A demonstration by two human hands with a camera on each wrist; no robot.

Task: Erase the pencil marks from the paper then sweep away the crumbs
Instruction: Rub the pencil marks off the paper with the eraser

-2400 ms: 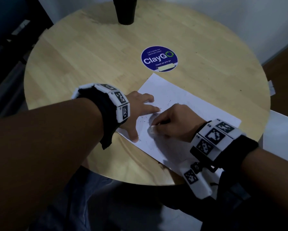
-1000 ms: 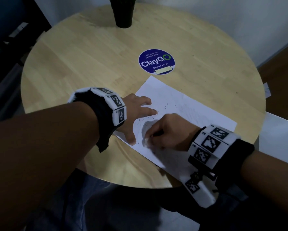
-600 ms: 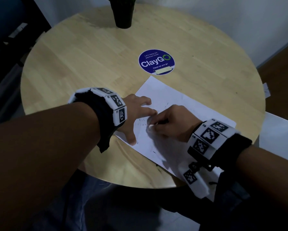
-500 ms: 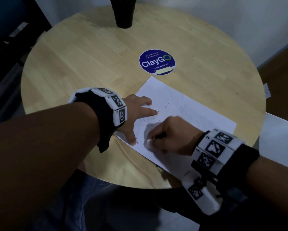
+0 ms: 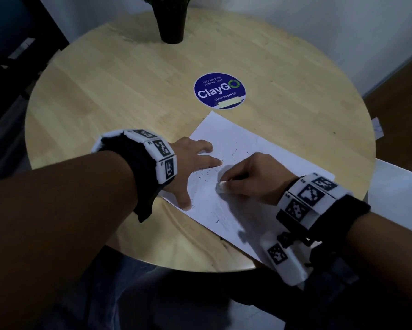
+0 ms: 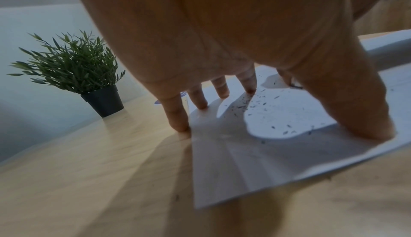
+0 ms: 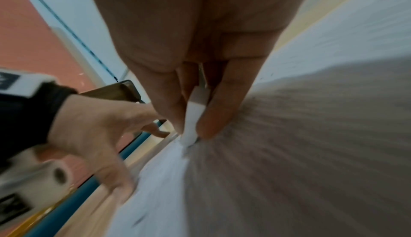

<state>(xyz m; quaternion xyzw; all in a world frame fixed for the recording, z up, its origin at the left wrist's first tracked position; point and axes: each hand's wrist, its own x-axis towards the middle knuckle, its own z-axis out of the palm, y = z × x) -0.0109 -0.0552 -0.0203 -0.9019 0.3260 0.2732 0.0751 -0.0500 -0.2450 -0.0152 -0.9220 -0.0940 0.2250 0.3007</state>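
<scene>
A white sheet of paper (image 5: 243,144) lies on the round wooden table (image 5: 128,91), near its front edge. My left hand (image 5: 195,167) presses flat on the sheet's left corner with fingers spread (image 6: 222,89). My right hand (image 5: 252,179) pinches a small white eraser (image 5: 221,186) (image 7: 193,117) between thumb and fingers, its tip on the paper just right of the left hand. Dark eraser crumbs (image 5: 205,173) (image 6: 262,103) are scattered on the sheet between the two hands and further up it. Faint pencil marks show near the sheet's lower edge (image 5: 218,220).
A black pot with a green plant (image 5: 171,25) (image 6: 73,68) stands at the table's far edge. A round blue ClayGo sticker (image 5: 219,92) lies beyond the paper. A white surface (image 5: 397,194) sits off the table to the right.
My right hand has rubbed the eraser back and forth over the same patch; since half a second ago it has slid slightly up the sheet. The left hand has stayed pressed on the paper.
</scene>
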